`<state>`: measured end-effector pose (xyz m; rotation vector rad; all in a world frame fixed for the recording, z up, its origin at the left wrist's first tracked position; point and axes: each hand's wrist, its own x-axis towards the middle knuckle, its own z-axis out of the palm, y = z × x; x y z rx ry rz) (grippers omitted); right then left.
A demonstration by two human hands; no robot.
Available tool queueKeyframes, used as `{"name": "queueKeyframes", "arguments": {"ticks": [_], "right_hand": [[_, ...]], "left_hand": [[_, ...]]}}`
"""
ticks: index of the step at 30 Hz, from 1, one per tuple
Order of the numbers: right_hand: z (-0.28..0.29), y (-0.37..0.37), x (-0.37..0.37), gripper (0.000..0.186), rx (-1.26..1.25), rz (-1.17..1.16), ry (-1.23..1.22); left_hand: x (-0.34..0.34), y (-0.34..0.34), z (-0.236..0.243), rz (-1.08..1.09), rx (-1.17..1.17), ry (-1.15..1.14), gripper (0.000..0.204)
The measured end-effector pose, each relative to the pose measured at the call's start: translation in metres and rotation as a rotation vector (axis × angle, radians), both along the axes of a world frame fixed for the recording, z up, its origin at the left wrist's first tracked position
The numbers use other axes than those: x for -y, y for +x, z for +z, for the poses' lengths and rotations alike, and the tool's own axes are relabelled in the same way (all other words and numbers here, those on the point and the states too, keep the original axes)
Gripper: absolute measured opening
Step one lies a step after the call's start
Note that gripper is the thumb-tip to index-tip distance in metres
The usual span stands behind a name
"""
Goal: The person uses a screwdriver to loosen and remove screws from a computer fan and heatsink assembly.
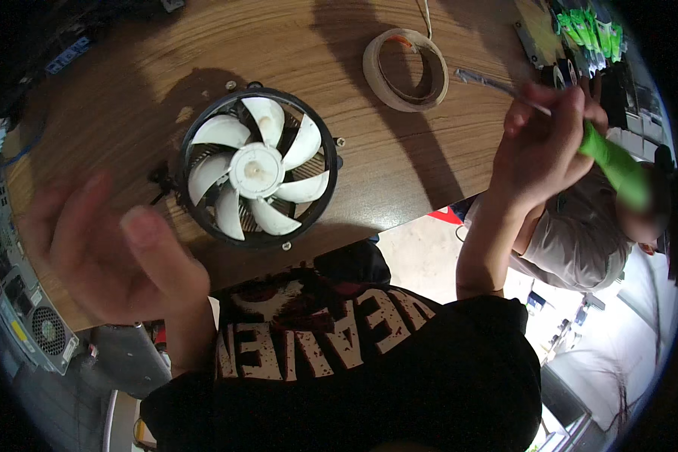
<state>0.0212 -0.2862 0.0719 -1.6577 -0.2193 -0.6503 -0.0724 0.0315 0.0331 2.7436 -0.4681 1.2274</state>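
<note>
A round computer cooler fan with white blades and a black ring lies flat on the table, metal fins showing between its blades. Small screws show at its rim. To its left, my left hand is raised, blurred, with thumb and fingers apart and nothing in it. My right hand, off to the right above the table edge, is closed around a screwdriver with a green handle. Its thin shaft points left toward a roll of tape; the tip is not sharp enough to make out.
The beige tape roll lies on the wooden table. Several green-handled tools stand at the far right. A metal computer case part is at the left edge. Another person is close by on the right.
</note>
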Motion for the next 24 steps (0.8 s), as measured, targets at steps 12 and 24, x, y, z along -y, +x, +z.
{"name": "queueKeyframes", "arguments": {"ticks": [12, 24], "right_hand": [[0.010, -0.094, -0.047, 0.014, 0.025, 0.453, 0.673], [0.008, -0.111, -0.037, 0.017, -0.017, 0.494, 0.711]], "left_hand": [[0.125, -0.037, 0.052, -0.825, -0.804, -1.789, 0.065], [0.135, -0.055, 0.044, -0.735, -0.759, -1.669, 0.023]]}}
